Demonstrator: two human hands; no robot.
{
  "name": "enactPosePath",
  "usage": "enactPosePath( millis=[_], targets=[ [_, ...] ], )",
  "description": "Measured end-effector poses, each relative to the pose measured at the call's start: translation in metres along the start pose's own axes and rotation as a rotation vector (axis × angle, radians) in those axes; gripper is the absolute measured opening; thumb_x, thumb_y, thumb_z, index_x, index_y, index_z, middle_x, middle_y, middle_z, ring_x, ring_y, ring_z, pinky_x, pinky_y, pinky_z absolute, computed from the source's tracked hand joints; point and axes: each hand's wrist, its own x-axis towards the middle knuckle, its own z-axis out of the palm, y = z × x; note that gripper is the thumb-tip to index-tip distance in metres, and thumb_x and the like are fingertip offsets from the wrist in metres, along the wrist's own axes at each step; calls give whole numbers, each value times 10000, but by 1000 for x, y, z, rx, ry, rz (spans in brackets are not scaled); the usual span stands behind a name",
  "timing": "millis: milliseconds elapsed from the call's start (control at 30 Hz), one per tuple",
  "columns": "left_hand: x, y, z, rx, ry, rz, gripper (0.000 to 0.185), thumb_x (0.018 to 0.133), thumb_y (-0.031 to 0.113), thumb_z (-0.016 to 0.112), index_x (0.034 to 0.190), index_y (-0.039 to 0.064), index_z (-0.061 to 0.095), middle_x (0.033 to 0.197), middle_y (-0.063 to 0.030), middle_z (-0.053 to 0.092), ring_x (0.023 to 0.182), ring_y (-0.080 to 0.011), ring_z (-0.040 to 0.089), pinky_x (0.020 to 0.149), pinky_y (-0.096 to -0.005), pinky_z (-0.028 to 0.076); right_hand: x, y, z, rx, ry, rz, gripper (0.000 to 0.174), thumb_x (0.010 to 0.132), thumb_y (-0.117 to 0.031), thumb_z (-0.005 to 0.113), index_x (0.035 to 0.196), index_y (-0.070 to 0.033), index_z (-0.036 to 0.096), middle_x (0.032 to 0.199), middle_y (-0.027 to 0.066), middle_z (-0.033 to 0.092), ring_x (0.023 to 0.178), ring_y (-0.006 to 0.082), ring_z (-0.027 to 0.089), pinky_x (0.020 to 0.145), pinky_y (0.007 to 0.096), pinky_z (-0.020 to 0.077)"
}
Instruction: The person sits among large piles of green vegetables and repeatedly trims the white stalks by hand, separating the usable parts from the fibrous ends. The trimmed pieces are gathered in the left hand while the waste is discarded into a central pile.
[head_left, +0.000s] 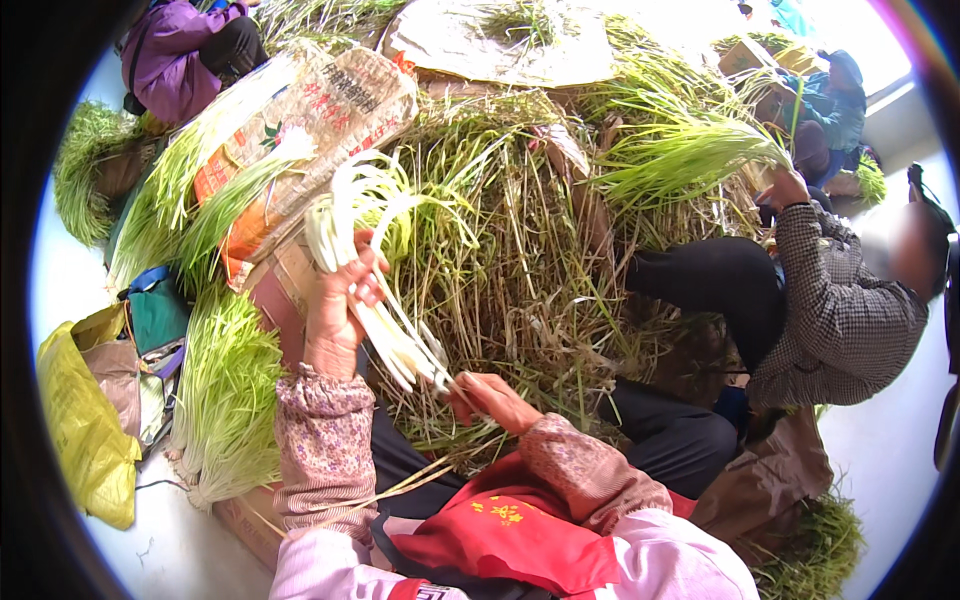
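Note:
Raised before me, my left hand grips a bunch of whitish leafy stalks; the leafy tops curl over above the fist. At the lower end of that bunch, my right hand pinches thin strands between thumb and fingers. Something small and shiny shows near those fingertips, too blurred to name. Beyond both hands lies a large heap of dry stems and green leaves. A few straw-coloured stems cross my lap and left forearm, beside a red apron with yellow flowers.
Bundles of green stalks lie at my left near a yellow plastic bag. More stalks rest on a printed sack. At right, a co-worker in a checked jacket holds a leafy bunch. Other people sit farther back.

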Motion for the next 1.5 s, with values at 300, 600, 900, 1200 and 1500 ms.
enactPosePath(
  millis=[300, 600, 900, 1200, 1500],
  targets=[
    [2, -3, 11, -50, 70, 230, 377, 788, 78, 673, 1127, 23, 518, 956, -174, 616, 525, -65, 461, 488, -194, 416, 6, -81, -11, 125, 452, -323, 245, 953, -194, 424, 840, -17, 550, 554, -31, 428, 443, 46, 330, 415, 199, 260],
    [-12, -8, 9, -57, 82, 17, 334, 795, 116, 670, 1088, 10, 550, 757, -69, 610, 487, -39, 432, 457, -186, 375, 72, -82, 11, -143, 241, -229, 223, 939, -174, 463, 794, -7, 491, 595, -9, 425, 536, 76, 353, 475, 252, 308],
    [-6, 7, 6, 78, 202, 267, 335, 806, 149, 663, 1088, 26, 532, 773, -43, 585, 664, -123, 526, 564, -237, 443, 135, 70, -111, -1029, 762, 144, 323, 830, -261, 614, 730, 31, 522, 635, 175, 547, 549, 331, 542, 534, 433, 443],
    [-4, 21, -17, -187, 83, 322, 292, 844, 80, 595, 1122, 27, 522, 824, -55, 579, 704, -120, 506, 587, -247, 430, 112, 61, -125, -970, 636, -79, 179, 788, -136, 641, 754, 8, 539, 736, 147, 497, 653, 332, 527, 594, 429, 427],
    [-13, 31, -41, -172, 77, 443, 261, 878, 118, 573, 1118, 22, 533, 796, -41, 573, 553, -60, 430, 505, -188, 356, 153, 58, -19, -984, 165, -132, 125, 740, -103, 676, 821, -74, 586, 816, 66, 487, 796, 166, 513, 667, 315, 464]
  ],
)
